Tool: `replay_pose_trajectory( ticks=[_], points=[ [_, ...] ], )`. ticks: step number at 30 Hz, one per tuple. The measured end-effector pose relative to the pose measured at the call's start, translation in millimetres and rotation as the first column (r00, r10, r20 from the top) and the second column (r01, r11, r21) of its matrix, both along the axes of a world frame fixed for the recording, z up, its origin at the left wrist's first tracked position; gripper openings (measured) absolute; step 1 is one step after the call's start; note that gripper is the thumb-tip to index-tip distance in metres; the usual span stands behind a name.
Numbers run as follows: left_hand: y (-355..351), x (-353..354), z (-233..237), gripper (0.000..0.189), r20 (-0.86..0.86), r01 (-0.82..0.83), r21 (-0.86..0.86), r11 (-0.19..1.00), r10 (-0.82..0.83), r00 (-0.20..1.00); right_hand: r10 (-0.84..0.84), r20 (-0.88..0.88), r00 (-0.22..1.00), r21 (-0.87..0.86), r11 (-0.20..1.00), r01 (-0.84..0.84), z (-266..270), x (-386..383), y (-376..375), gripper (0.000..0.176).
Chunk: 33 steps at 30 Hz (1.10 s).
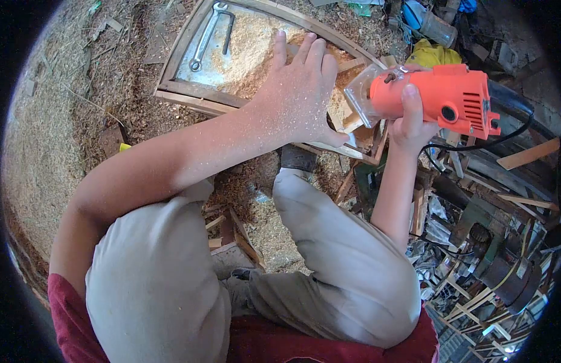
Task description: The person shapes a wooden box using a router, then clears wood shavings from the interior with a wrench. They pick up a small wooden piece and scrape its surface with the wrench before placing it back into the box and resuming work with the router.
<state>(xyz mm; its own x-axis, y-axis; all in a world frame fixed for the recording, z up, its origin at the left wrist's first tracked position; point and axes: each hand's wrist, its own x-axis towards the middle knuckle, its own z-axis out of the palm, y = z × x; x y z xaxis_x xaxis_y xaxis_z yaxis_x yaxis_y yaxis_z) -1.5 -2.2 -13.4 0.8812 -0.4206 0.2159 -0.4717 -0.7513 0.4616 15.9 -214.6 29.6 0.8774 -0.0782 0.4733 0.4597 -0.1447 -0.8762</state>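
Note:
My right hand (413, 124) is wrapped round an orange power tool (438, 100) with a clear plastic base, which is over the right end of a wood-framed tray (199, 94). My left hand (301, 91), dusted with sawdust, lies over the tray's middle, fingers extended and slightly apart, thumb toward the tool. Whatever is under its palm is hidden. Pale sawdust (253, 48) covers much of the tray. A wrench (208, 39) and a short dark metal rod (228, 34) lie at its left end. Small wood pieces (347, 118) are beneath the tool's base.
A black cord (474, 147) runs from the tool's rear. At the right are wood scraps (528, 154), a dark machine with a motor (510, 275) and a yellow cloth (435, 54). A small wooden box (232, 257) stands between my legs. Shavings cover the ground (56, 151).

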Motion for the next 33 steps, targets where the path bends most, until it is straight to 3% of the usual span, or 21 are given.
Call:
replay_pose_trajectory(
  ticks=[11, 26, 33],
  points=[
    [0.2, -1.5, -3.3, 0.114, 0.019, -0.006, -0.011, 1.0, 0.006, 1.0, -0.1, -0.017, 0.995, -0.131, 0.987, 0.097, 2.6, -4.1, -7.7, 0.053],
    [-5.0, 2.1, -3.0, 0.112, 0.036, -0.013, -0.01, 1.0, 0.013, 0.999, -0.033, -0.007, 0.999, 0.036, 0.999, 0.033, -4.5, -5.0, -11.5, 0.059],
    [-3.8, 2.8, -0.3, 0.113, 0.022, 0.003, 0.001, 1.0, -0.003, 1.0, -0.049, 0.024, 0.999, 0.01, 0.999, 0.049, 1.0, -0.7, -4.3, 0.067]
  ],
)
